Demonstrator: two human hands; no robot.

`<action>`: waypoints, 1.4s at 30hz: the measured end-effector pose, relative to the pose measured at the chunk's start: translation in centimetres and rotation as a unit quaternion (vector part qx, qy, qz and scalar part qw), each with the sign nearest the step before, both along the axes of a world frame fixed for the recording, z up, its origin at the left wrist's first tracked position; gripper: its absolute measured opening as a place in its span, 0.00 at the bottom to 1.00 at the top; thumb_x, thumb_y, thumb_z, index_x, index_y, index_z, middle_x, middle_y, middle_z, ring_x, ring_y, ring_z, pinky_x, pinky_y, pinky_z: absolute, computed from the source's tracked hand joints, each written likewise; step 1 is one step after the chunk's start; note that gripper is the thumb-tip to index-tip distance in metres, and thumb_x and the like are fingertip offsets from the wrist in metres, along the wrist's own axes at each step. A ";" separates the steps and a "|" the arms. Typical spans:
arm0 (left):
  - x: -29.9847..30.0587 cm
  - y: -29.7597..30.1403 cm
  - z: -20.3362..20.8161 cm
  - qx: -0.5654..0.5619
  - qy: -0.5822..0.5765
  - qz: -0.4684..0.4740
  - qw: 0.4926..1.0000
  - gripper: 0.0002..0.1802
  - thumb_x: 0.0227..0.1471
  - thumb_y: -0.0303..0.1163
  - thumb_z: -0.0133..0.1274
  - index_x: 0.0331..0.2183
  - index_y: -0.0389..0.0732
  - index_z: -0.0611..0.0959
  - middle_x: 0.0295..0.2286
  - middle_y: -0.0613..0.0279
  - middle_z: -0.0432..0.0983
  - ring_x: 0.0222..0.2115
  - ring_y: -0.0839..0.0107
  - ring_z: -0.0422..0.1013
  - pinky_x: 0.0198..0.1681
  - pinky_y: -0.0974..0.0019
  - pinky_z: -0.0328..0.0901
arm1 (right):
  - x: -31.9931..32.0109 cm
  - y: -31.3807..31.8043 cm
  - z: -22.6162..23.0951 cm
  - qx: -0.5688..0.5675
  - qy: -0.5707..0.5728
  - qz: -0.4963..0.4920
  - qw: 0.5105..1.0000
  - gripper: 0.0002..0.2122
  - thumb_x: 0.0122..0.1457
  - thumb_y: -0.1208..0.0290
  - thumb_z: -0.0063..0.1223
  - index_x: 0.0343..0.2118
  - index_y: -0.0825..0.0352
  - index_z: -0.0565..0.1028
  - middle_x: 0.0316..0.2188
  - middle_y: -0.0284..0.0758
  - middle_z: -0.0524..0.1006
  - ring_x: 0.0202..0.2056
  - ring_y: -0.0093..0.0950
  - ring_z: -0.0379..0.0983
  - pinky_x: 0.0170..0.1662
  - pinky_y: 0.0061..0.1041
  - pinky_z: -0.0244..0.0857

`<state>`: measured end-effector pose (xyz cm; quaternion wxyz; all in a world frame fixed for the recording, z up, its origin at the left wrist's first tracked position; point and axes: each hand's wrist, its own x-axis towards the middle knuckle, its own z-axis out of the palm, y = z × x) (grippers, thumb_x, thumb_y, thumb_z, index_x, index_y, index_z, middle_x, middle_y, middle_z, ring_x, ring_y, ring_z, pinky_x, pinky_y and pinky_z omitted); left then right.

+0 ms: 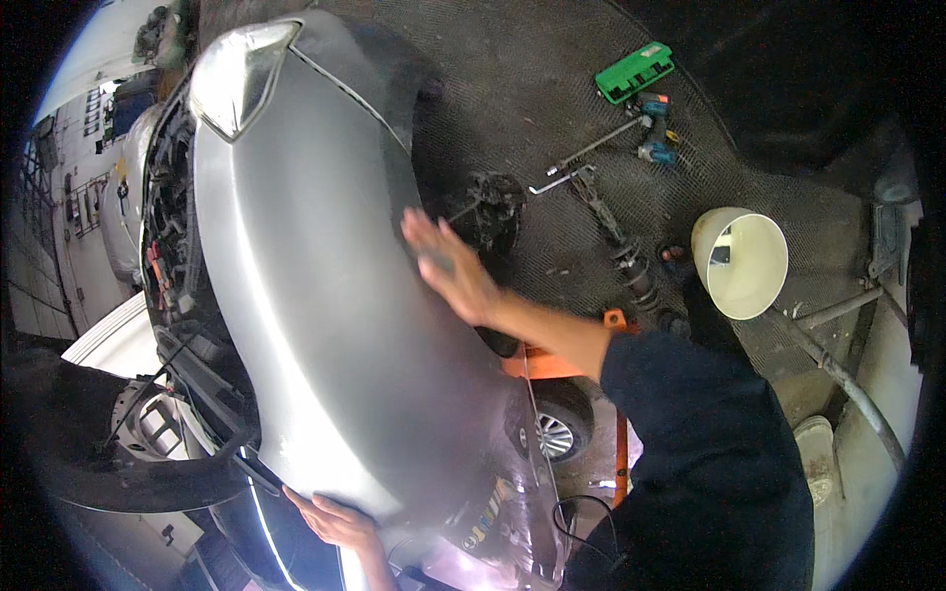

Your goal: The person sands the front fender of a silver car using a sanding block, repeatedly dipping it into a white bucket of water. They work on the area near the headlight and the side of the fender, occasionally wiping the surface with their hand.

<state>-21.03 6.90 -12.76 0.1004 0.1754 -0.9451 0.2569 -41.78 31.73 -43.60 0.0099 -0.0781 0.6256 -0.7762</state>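
A silver-grey car fender point(305, 227) fills the middle of the view, with a clear headlight point(241, 79) at its far end. My right hand point(453, 271) reaches in from the right and lies against the fender's side edge, fingers stretched out and slightly blurred. A small dark patch shows by its thumb; what it is I cannot make out. Lower down, my left hand point(340, 524) rests with extended fingers on the fender's near end, beside the engine bay edge.
On the dark textured floor lie a green tool case point(634, 74), a cordless power tool point(654, 133), a long bar point(596, 148) and a strut point(631, 266). A cream bucket point(777, 258) stands at right. An orange metal frame point(547, 363) and a spoked wheel point(559, 433) are beyond the fender.
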 end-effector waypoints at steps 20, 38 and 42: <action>0.0 1.3 0.1 0.034 0.005 0.070 0.997 0.35 0.70 0.52 0.27 0.66 0.37 0.63 0.57 0.37 0.70 0.54 0.40 0.70 0.55 0.46 0.65 | 5.2 -2.5 2.3 0.043 0.003 -0.043 0.998 0.30 0.73 0.57 0.28 0.71 0.72 0.49 0.74 0.47 0.43 0.74 0.44 0.37 0.74 0.46 0.30; -0.7 1.1 -0.2 0.013 0.017 0.037 0.999 0.34 0.70 0.53 0.28 0.67 0.45 0.62 0.50 0.37 0.76 0.47 0.40 0.74 0.48 0.46 0.67 | 19.2 -4.8 -3.3 0.166 0.120 0.048 0.978 0.29 0.73 0.56 0.26 0.70 0.71 0.53 0.72 0.48 0.48 0.74 0.39 0.38 0.74 0.46 0.26; -0.1 1.0 0.0 0.004 0.018 0.053 0.998 0.32 0.70 0.51 0.30 0.67 0.47 0.63 0.45 0.39 0.79 0.44 0.42 0.76 0.46 0.46 0.68 | 3.4 -2.9 0.4 0.052 0.118 -0.090 0.988 0.26 0.72 0.57 0.33 0.67 0.67 0.62 0.71 0.42 0.57 0.72 0.38 0.48 0.74 0.48 0.29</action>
